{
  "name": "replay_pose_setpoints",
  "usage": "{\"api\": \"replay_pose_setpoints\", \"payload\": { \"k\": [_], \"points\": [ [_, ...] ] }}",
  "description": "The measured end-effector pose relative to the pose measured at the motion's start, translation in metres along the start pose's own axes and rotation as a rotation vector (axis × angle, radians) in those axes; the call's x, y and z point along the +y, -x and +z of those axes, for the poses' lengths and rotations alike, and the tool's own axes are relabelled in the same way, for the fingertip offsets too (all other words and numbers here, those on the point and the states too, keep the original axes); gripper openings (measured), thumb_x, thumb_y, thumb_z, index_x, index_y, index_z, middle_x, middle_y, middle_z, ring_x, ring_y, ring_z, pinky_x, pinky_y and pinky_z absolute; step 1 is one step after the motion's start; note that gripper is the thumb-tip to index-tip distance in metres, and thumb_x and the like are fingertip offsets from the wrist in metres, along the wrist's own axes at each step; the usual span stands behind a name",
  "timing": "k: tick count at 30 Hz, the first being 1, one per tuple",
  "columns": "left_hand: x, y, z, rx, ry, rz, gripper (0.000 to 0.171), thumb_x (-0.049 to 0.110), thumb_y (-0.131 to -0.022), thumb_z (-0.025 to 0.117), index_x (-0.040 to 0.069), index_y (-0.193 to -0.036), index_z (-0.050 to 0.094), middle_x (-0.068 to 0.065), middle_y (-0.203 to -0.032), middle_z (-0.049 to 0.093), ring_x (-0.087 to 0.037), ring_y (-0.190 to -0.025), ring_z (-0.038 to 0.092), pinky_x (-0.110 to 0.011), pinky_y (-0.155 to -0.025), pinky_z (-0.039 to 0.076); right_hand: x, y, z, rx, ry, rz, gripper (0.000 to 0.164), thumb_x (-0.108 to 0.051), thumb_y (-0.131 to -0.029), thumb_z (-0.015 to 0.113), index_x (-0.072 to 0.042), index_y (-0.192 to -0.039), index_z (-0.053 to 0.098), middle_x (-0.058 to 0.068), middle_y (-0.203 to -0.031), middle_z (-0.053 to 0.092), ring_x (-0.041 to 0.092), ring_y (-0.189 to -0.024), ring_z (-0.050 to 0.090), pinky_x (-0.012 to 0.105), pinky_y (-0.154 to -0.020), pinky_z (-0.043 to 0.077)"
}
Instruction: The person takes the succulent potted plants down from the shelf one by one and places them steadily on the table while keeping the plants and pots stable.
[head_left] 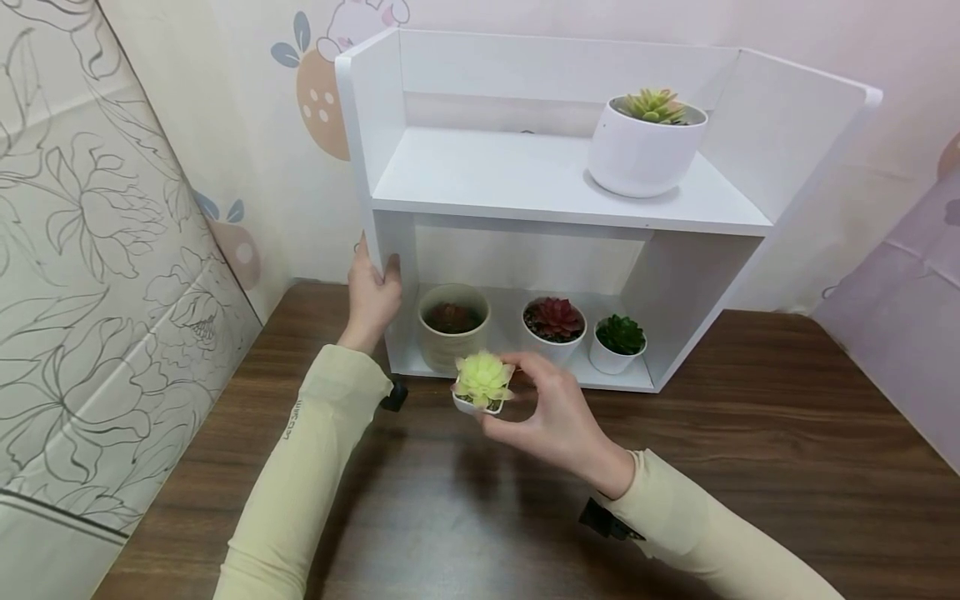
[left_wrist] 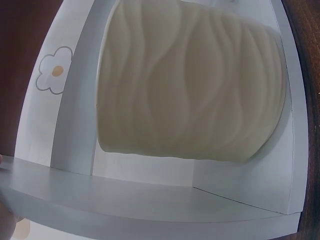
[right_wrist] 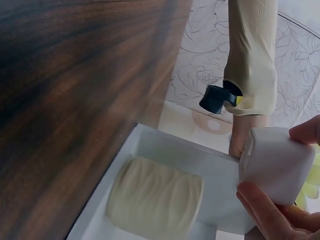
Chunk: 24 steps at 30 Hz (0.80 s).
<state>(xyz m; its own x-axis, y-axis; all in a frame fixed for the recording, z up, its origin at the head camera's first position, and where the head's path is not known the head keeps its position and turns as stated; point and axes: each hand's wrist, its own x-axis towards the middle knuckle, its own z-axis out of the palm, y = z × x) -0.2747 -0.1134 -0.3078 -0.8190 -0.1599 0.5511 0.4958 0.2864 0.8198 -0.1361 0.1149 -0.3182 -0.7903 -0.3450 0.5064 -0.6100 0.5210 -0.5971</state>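
Observation:
A small potted succulent (head_left: 482,380) with yellow-green leaves and a square white pot (right_wrist: 276,165) is held by my right hand (head_left: 558,412) between thumb and fingers, above the table in front of the shelf. My left hand (head_left: 372,292) grips the left side panel of the white shelf (head_left: 480,171), thumb on the inner face and fingers on the outside. Just right of that hand, on the lower level, stands a cream pot with wavy ridges (left_wrist: 190,85) holding a dark reddish plant (head_left: 452,317). In the left wrist view this pot fills most of the picture.
The lower level also holds a red succulent (head_left: 557,318) and a dark green succulent (head_left: 621,334), both in white pots. A larger white pot (head_left: 645,154) with a green succulent stands on the upper level at right. Brown wood table (head_left: 420,517); patterned walls behind and left.

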Motion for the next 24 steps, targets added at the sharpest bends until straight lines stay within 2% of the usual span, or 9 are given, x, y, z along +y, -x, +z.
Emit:
{"api": "replay_pose_setpoints", "payload": {
  "k": [9,17,24],
  "points": [
    [-0.002,0.0,0.0,-0.001,-0.002,0.012,0.044,0.0,-0.093,0.045,-0.001,-0.136,0.042,-0.026,-0.129,0.051,-0.038,-0.124,0.048,-0.055,-0.104,0.039,0.008,0.004,0.008,-0.051,0.057,0.039,0.052,-0.015,-0.064,0.081,-0.008,-0.112,0.064,-0.001,-0.098,0.067,0.008,-0.085,0.06,0.023,-0.073,0.054],
    [-0.003,-0.001,0.0,-0.004,0.01,0.023,0.045,-0.002,-0.092,0.045,-0.002,-0.137,0.041,-0.025,-0.128,0.051,-0.041,-0.125,0.047,-0.055,-0.105,0.039,0.013,0.006,0.013,-0.102,0.089,0.073,0.051,-0.018,-0.066,0.081,-0.007,-0.112,0.064,-0.001,-0.1,0.068,0.008,-0.085,0.06,0.025,-0.074,0.052],
    [-0.003,-0.001,0.0,-0.013,0.027,0.018,0.048,-0.002,-0.093,0.046,0.0,-0.141,0.037,-0.024,-0.131,0.05,-0.041,-0.127,0.046,-0.057,-0.106,0.037,0.017,0.007,0.019,-0.18,0.114,0.121,0.055,-0.02,-0.069,0.082,-0.008,-0.118,0.063,-0.001,-0.103,0.069,0.01,-0.086,0.062,0.028,-0.076,0.052]
  ]
}}
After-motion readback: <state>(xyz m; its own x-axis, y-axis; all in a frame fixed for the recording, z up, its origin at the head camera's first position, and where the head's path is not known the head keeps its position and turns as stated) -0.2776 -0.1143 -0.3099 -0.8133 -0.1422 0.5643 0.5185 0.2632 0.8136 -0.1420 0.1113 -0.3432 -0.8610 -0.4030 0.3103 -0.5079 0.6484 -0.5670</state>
